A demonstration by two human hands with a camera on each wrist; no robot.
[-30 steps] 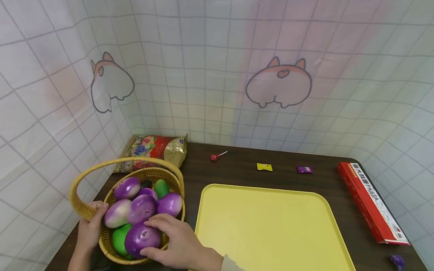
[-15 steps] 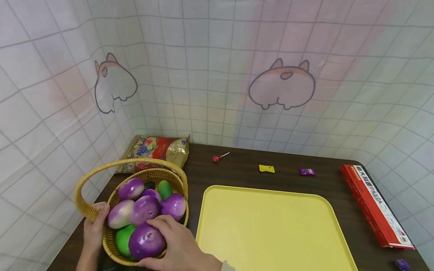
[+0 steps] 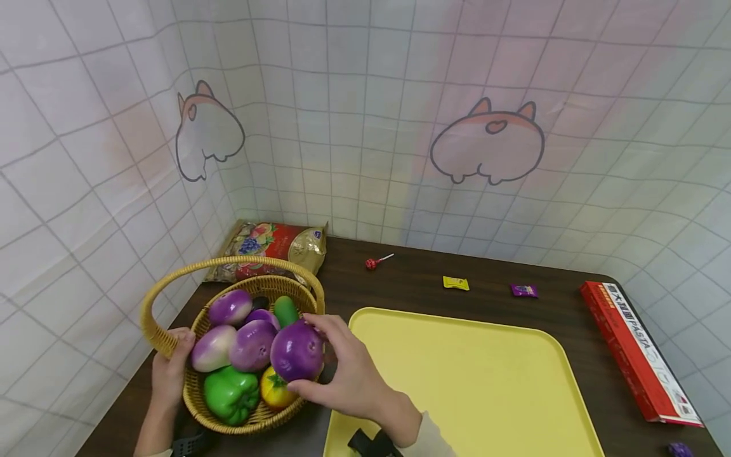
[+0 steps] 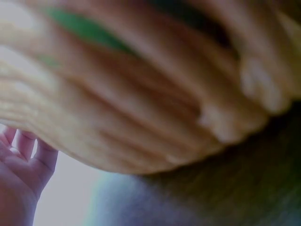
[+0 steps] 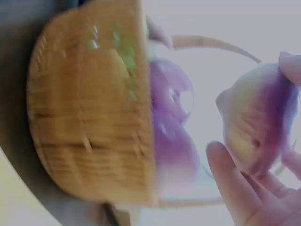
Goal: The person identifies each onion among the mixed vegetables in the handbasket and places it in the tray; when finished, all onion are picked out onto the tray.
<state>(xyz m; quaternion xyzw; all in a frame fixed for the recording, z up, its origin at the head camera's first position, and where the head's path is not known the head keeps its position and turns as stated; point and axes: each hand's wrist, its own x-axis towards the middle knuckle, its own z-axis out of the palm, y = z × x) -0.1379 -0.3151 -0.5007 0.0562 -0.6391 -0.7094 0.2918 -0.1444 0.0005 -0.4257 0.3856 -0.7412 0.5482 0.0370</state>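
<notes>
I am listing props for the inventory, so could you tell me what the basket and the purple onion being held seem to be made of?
Basket: woven wicker or rattan, matte tan, with visible plaited strands and a braided handle. Purple onion, gripped by the right hand: probably plastic or foam, going by its smooth, evenly coloured, slightly glossy skin. The left hand holds the basket's rim.

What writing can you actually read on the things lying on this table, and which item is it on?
"PASTA", in white letters along the top of the long red box at the table's right edge; the characters printed before that word are too small to read.
The red and gold snack bag behind the basket has print and a small blue logo, all too small to read.
The yellow wrapper and purple wrapper show no readable text.
</notes>
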